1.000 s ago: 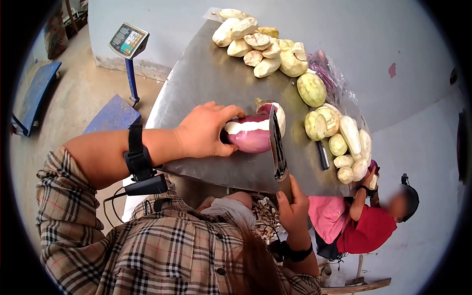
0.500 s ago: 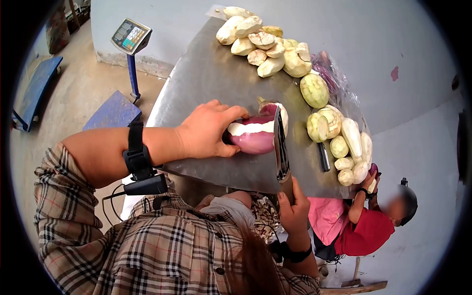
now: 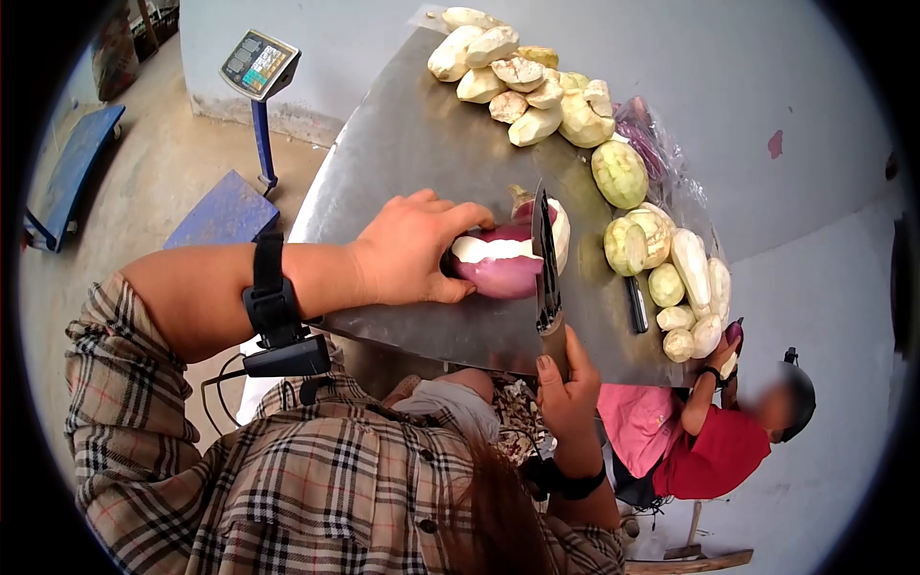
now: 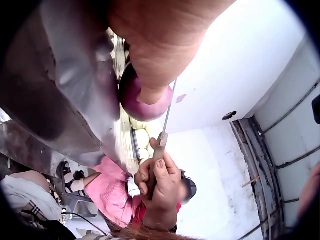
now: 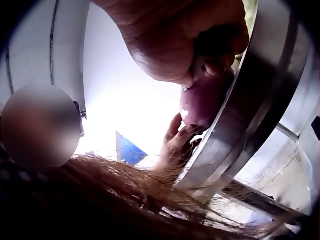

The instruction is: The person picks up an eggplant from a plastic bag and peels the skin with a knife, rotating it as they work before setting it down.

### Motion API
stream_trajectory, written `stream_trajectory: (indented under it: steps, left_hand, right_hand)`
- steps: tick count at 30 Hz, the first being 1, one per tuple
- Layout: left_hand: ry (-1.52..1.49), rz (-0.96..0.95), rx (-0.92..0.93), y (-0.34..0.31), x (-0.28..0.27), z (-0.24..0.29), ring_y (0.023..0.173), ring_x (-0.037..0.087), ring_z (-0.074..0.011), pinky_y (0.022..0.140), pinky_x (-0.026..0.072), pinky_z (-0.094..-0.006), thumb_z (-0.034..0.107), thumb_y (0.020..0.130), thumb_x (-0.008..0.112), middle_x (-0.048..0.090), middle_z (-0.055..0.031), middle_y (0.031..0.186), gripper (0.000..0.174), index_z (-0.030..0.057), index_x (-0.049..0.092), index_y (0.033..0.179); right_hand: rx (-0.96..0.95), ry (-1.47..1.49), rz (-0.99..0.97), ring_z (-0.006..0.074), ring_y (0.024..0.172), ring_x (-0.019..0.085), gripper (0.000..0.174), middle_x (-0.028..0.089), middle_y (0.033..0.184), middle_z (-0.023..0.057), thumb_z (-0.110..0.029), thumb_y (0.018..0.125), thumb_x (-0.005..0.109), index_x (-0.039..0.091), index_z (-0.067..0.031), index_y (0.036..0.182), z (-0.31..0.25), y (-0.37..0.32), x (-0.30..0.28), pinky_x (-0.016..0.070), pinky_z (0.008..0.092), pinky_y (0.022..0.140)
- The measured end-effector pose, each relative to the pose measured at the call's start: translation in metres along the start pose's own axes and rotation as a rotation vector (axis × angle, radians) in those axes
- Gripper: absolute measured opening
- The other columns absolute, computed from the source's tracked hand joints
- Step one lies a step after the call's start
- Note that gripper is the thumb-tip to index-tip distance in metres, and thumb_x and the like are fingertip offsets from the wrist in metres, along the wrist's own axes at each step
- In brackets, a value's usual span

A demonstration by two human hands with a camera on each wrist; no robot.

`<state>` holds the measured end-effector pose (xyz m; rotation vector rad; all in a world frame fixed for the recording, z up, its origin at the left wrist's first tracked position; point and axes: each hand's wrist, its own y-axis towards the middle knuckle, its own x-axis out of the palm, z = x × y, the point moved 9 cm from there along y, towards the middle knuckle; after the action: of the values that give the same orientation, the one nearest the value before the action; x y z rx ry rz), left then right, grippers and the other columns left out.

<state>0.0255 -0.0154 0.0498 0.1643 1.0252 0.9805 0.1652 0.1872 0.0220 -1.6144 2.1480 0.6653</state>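
On the metal table, my left hand [image 3: 407,251] holds a round purple eggplant [image 3: 503,278] by its near end, thumb and fingers spread around it. A white peeled strip runs along its top, and more bare flesh shows beyond the blade; the stem end points away. In my right hand [image 3: 572,391] is a knife [image 3: 544,259], its handle gripped and its broad blade standing across the eggplant. The left wrist view shows the blade edge-on beside the eggplant [image 4: 150,107]. From the right wrist, the eggplant [image 5: 205,102] is seen under the right hand [image 5: 165,45], which hides the blade.
Peeled eggplants [image 3: 479,81] are piled along the table's far edge and right side [image 3: 690,268], with a dark-handled tool [image 3: 634,305] among them. Another person in red [image 3: 714,446] sits at the right corner. A blue platform scale [image 3: 225,211] stands left on the floor.
The blade has shifted slightly, its tip now reaching further past the eggplant's top. My left hand keeps its hold on the eggplant. The whole view has drifted a little.
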Motion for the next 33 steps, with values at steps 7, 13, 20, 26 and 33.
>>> stream_trajectory:
  steps: [7, 13, 20, 26, 33]
  left_hand:
    - [-0.014, 0.022, 0.000, 0.000, -0.001, 0.000, 0.090, 0.058, -0.0324, 0.082, 0.0462, -0.0412, 0.026, 0.061, 0.078, 0.064, -0.0107, 0.096, 0.060, 0.0110, 0.055, 0.115]
    - [-0.033, -0.009, -0.049, 0.000, -0.001, -0.001, 0.090, 0.057, -0.0320, 0.081, 0.0463, -0.0411, 0.028, 0.062, 0.079, 0.064, -0.0102, 0.094, 0.060, 0.0117, 0.056, 0.115]
    - [-0.017, -0.034, -0.060, 0.001, 0.000, -0.002, 0.092, 0.058, -0.0318, 0.082, 0.0459, -0.0409, 0.030, 0.063, 0.076, 0.065, -0.0097, 0.097, 0.058, 0.0129, 0.056, 0.115]
    - [-0.020, -0.044, -0.044, 0.002, 0.002, -0.001, 0.093, 0.058, -0.0316, 0.083, 0.0455, -0.0401, 0.029, 0.064, 0.075, 0.065, -0.0108, 0.098, 0.057, 0.0132, 0.056, 0.115]
    - [-0.044, -0.015, -0.005, 0.002, -0.002, 0.004, 0.088, 0.059, -0.0316, 0.084, 0.0444, -0.0379, 0.028, 0.064, 0.075, 0.066, -0.0126, 0.094, 0.057, 0.0090, 0.056, 0.114]
  right_hand:
    - [-0.052, -0.038, -0.036, 0.0061, 0.054, 0.048, 0.047, 0.055, 0.073, 0.0021, -0.010, 0.092, 0.057, 0.043, 0.0071, 0.134, 0.005, -0.019, -0.003, 0.0400, 0.0221, 0.049]
    - [-0.030, -0.043, -0.001, 0.0186, 0.078, 0.064, 0.044, 0.066, 0.091, 0.0163, -0.013, 0.089, 0.061, 0.050, 0.0091, 0.125, -0.015, 0.002, 0.009, 0.0504, 0.0312, 0.072]
    - [-0.200, -0.181, -0.005, 0.0234, 0.079, 0.066, 0.044, 0.066, 0.093, 0.0202, -0.012, 0.089, 0.061, 0.050, 0.0094, 0.125, -0.031, 0.002, 0.006, 0.0514, 0.0331, 0.073]
    - [-0.177, -0.240, -0.005, 0.0215, 0.082, 0.065, 0.044, 0.066, 0.096, 0.0183, -0.011, 0.088, 0.061, 0.050, 0.0096, 0.125, -0.025, -0.021, -0.003, 0.0507, 0.0314, 0.076]
    - [-0.194, -0.190, 0.019, 0.0182, 0.084, 0.062, 0.044, 0.066, 0.096, 0.0162, -0.012, 0.088, 0.062, 0.051, 0.0083, 0.125, -0.042, -0.003, 0.011, 0.0496, 0.0308, 0.077]
